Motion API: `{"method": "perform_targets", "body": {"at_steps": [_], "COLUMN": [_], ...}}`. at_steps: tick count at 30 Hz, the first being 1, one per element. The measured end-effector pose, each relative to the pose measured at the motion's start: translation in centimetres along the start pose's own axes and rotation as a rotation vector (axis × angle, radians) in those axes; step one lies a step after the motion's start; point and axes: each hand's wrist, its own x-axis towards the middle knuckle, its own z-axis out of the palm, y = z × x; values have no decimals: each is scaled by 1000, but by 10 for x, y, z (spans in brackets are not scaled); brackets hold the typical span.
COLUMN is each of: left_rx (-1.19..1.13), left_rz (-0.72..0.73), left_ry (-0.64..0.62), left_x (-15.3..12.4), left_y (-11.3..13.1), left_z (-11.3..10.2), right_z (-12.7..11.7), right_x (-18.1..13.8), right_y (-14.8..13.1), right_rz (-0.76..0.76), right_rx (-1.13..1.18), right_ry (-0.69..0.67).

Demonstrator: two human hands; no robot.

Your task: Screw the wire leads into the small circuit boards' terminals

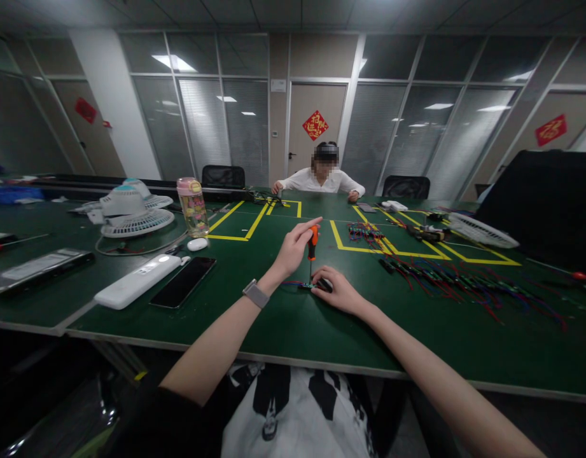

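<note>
My left hand (293, 248) grips the orange and black handle of a screwdriver (312, 245), which stands upright with its shaft pointing down. The tip meets a small green circuit board (308, 286) with red and blue wires, lying on the green table (254, 331). My right hand (335, 289) rests on the table, its bent fingers closed on the board's right end beside a dark part. The fingertips partly hide that end. A watch sits on my left wrist.
Several wired boards (455, 280) lie to the right, more (364, 232) inside yellow tape. A black phone (184, 283), white device (137, 280), bottle (193, 207) and fans (137, 213) are on the left. Across the table sits a person (328, 178), both hands on it.
</note>
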Motion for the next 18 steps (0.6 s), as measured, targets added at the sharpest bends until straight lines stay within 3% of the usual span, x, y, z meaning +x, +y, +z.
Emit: {"method": "perform_targets", "body": {"at_steps": [3,8,14,18], "left_rx": [-49,157,26,192], "left_rz": [-35,95,31,118], "left_ry": [-17,75,-4,69], "left_x": [0,-2,-2,-4], "left_y": [1,0,0,1], "left_z": [0,1,1,1], "right_z": [0,0,1,1], "right_x": [0,-1,-1,-1], "right_y": [0,1,2,3], "right_rz": [-1,3,5,-7], "right_rx": [1,21,12,9], "right_ry": [-3,1,1,-6]}}
